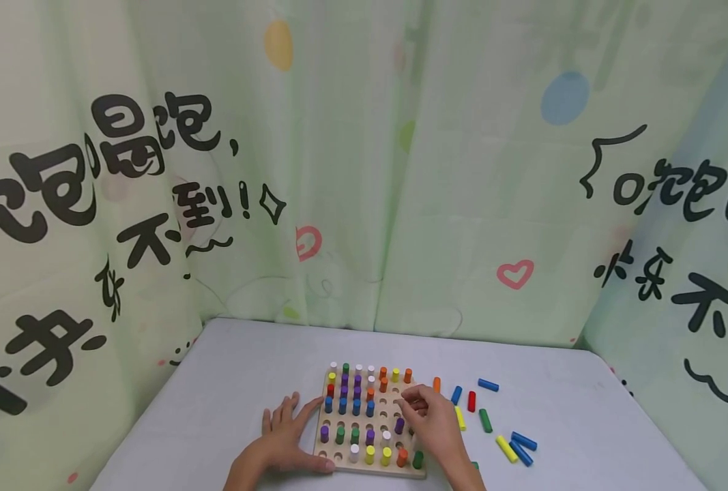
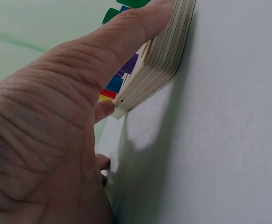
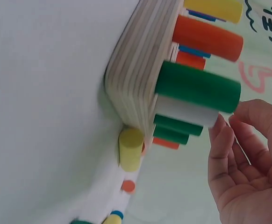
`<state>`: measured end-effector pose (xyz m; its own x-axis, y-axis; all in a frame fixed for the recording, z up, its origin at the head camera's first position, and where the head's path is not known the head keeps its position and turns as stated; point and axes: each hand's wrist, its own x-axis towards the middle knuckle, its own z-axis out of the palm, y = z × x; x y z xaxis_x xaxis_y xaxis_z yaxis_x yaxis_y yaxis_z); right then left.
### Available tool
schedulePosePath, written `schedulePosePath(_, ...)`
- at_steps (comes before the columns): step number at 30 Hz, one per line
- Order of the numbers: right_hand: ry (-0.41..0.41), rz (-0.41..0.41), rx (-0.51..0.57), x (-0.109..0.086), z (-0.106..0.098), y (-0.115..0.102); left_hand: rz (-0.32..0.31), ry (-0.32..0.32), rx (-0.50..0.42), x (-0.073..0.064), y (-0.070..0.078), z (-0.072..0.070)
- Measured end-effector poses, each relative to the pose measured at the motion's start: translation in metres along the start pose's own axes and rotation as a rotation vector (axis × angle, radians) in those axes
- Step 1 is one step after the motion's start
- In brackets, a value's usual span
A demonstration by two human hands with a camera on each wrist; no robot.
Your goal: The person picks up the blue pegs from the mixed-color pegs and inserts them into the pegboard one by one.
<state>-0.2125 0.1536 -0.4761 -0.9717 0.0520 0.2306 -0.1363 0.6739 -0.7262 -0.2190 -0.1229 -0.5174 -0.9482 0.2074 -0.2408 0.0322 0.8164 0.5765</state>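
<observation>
A square wooden peg board [image 1: 372, 468] with several rows of colored pegs lies on the table. My left hand [image 1: 286, 436] is spread at its left side, thumb along the near left corner and index finger at the left edge. In the left wrist view, the thumb [image 2: 126, 28] lies against the layered wood edge. Over the board's right part is my right hand [image 1: 434, 419], fingers bent, fingertips close to bare holes. The right wrist view shows those fingers [image 3: 220, 144] behind a green peg [image 3: 199, 86] and a white peg [image 3: 187, 109]; whether they pinch anything, I cannot tell.
Loose pegs lie right of the board, among them a red peg [image 1: 471, 401], a blue peg [image 1: 488, 384], a green peg [image 1: 485, 421] and a yellow peg [image 1: 507, 449]. A printed curtain [image 1: 364, 170] hangs behind the white table [image 1: 192, 409].
</observation>
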Motion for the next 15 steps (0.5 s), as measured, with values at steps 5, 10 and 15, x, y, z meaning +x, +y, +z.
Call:
schedulePosePath(5,0.026,0.053,-0.015,0.000,-0.008,0.007,-0.006,-0.002,0.005,0.000,0.001,-0.001)
schedulePosePath(10,0.038,0.083,-0.037,0.000,-0.016,0.016,-0.009,-0.008,0.000,-0.001,0.001,-0.001)
schedulePosePath(15,0.047,0.094,-0.068,0.000,-0.024,0.024,0.000,0.009,0.013,-0.001,0.002,-0.001)
